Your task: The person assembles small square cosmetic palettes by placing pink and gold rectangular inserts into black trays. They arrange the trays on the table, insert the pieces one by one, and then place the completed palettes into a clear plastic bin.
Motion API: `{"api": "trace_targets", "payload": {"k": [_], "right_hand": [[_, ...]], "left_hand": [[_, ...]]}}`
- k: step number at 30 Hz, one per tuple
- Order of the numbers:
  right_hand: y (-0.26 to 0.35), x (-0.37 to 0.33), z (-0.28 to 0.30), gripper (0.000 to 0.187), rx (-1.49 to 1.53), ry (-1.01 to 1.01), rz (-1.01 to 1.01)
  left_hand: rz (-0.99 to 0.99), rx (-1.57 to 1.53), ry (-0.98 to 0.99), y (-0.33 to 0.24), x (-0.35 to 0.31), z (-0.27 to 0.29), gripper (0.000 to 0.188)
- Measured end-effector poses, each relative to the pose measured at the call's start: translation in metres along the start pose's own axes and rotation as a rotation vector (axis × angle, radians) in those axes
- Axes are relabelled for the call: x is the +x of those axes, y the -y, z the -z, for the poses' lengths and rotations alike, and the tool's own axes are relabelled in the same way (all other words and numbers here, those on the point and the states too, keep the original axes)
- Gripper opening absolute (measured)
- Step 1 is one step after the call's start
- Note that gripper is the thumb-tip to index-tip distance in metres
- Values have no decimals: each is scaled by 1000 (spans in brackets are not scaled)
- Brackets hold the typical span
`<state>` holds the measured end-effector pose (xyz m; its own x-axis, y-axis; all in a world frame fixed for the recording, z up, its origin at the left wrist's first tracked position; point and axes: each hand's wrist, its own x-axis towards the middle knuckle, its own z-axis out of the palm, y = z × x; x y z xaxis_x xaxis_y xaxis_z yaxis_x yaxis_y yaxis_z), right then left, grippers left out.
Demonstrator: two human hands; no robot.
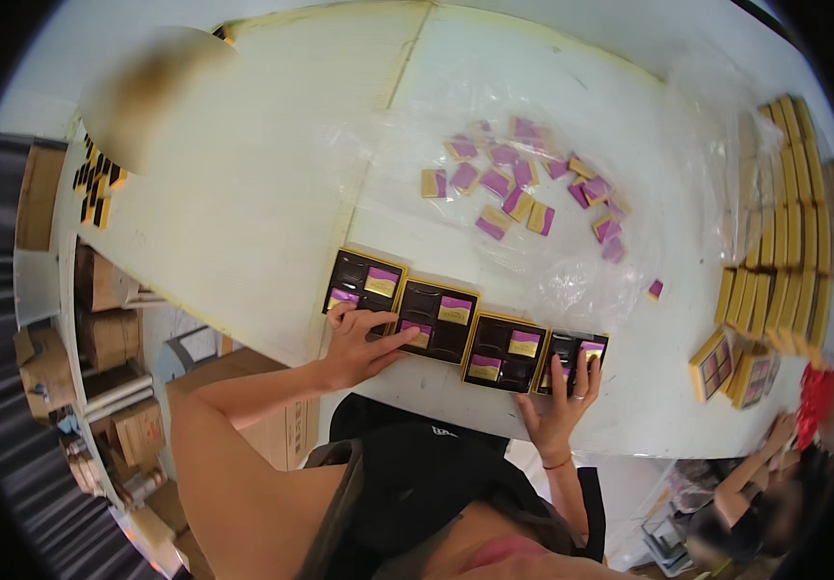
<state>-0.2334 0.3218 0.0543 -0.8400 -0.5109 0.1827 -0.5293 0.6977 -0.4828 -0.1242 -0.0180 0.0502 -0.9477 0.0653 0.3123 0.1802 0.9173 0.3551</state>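
Several gold-edged boxes with dark compartmented trays stand in a row along the table's near edge. Each holds two small purple-and-gold wrapped squares set diagonally. My left hand (359, 348) lies with fingers spread over the two left boxes. Its fingertips touch a square (416, 334) in the second box (450, 343) and one in the leftmost box (365, 256). The third box (504, 324), with its squares (524, 343), lies between my hands. Over the rightmost box (562, 345), my right hand (562, 404) has its fingers apart, touching the squares there and partly hiding them.
Beyond the boxes, loose purple-and-gold squares (499, 182) are scattered on clear plastic sheeting (571, 285). Stacked gold boxes (775, 261) fill the table's right end. Another person's arm (741, 483) is at lower right. Black-and-yellow pieces (98, 188) lie far left, near shelves with cartons (107, 329).
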Motion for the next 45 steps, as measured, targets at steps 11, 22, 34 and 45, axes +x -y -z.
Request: {"api": "trace_targets", "payload": {"k": [11, 22, 34, 45], "right_hand": [[6, 16, 38, 76, -93, 271, -4], [41, 44, 38, 60, 90, 272, 209], [175, 128, 12, 48, 169, 226, 345], [450, 161, -206, 52, 148, 582, 684]], "left_hand": [[689, -26, -142, -65, -8, 85, 48], [1965, 425, 575, -285, -534, -14, 18], [2241, -719, -394, -282, -377, -68, 36], [2291, -1190, -867, 16, -467, 35, 22]]}}
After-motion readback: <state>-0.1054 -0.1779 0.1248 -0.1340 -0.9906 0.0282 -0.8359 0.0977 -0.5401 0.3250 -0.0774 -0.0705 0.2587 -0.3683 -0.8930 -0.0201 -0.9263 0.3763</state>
